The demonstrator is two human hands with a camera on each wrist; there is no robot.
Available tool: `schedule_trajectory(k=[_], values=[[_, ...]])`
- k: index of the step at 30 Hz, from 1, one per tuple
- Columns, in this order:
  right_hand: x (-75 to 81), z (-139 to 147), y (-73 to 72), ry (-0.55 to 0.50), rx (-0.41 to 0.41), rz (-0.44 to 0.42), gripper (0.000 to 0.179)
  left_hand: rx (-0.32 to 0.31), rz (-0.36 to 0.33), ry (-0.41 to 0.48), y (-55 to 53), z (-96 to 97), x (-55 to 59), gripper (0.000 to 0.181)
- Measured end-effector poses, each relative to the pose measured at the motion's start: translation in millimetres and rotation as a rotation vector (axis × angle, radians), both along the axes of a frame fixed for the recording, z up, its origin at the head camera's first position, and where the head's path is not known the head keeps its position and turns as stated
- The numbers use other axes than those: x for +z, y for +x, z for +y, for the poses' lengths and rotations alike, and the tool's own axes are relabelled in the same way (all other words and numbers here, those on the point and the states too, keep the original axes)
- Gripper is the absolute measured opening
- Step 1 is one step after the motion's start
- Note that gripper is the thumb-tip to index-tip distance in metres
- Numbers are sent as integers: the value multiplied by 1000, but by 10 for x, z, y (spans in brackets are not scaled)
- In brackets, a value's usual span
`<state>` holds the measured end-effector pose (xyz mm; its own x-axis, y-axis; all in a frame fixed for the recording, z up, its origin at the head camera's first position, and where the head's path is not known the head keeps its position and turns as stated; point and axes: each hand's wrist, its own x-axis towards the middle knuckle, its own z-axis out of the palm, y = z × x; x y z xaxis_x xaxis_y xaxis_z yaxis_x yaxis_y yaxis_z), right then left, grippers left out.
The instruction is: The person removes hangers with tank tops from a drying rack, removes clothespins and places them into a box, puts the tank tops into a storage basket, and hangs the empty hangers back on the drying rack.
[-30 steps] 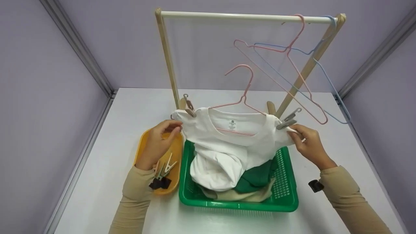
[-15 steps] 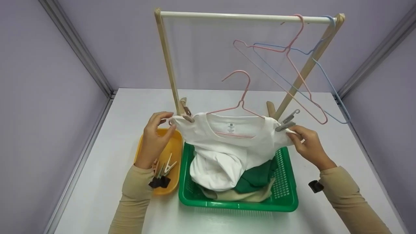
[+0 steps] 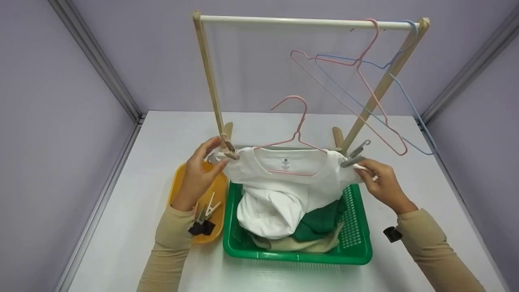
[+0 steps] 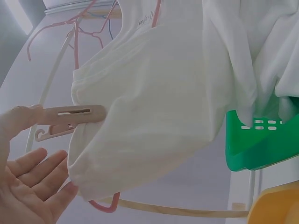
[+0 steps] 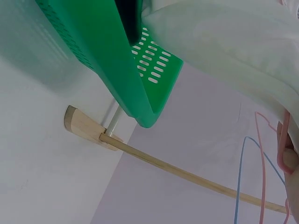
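Observation:
A white T-shirt (image 3: 284, 194) is on a pink hanger (image 3: 299, 129), its hook free in the air. A beige clothespin (image 3: 230, 151) clips its left shoulder, a grey clothespin (image 3: 354, 156) its right. My left hand (image 3: 198, 174) is at the left sleeve; in the left wrist view one digit touches the beige clothespin (image 4: 70, 114), while the other fingers (image 4: 39, 179) spread beside the sleeve. My right hand (image 3: 383, 182) pinches the right sleeve near the hanger's end. In the right wrist view, the hanger's bent end (image 5: 282, 149) shows against the hand.
A green basket (image 3: 298, 256) with green and beige cloth stands under the shirt. Left of it, a yellow tray (image 3: 174, 188) holds several clothespins (image 3: 209, 209). Behind, a rack with a white bar (image 3: 284, 20) carries another pink hanger (image 3: 361, 61) and a blue hanger (image 3: 413, 101).
The shirt and its hanger have lowered and shifted slightly left. My left hand has moved from the sleeve's edge up to the beige clothespin. My right hand keeps its hold on the sleeve.

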<state>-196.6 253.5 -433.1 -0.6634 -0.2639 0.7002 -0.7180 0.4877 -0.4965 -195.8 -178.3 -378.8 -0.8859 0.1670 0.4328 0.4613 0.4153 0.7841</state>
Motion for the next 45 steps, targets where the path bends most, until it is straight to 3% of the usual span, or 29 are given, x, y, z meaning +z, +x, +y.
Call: schedule_trajectory(k=[10, 18, 26, 35, 45], values=[[-41, -53, -1, 0, 9, -9, 29, -42, 1, 21, -13, 7, -36, 53], [-79, -51, 8, -4, 15, -2, 29, -99, 23, 41, -27, -5, -72, 28], [-62, -50, 32, 8, 18, -18, 28, -88, 65, 20, -18, 1, -78, 24], [-75, -42, 43, 14, 14, -19, 28, -28, 104, 17, -11, 15, -67, 25], [-70, -49, 42, 29, -3, -21, 26, -12, 66, 56, -13, 25, -70, 24]])
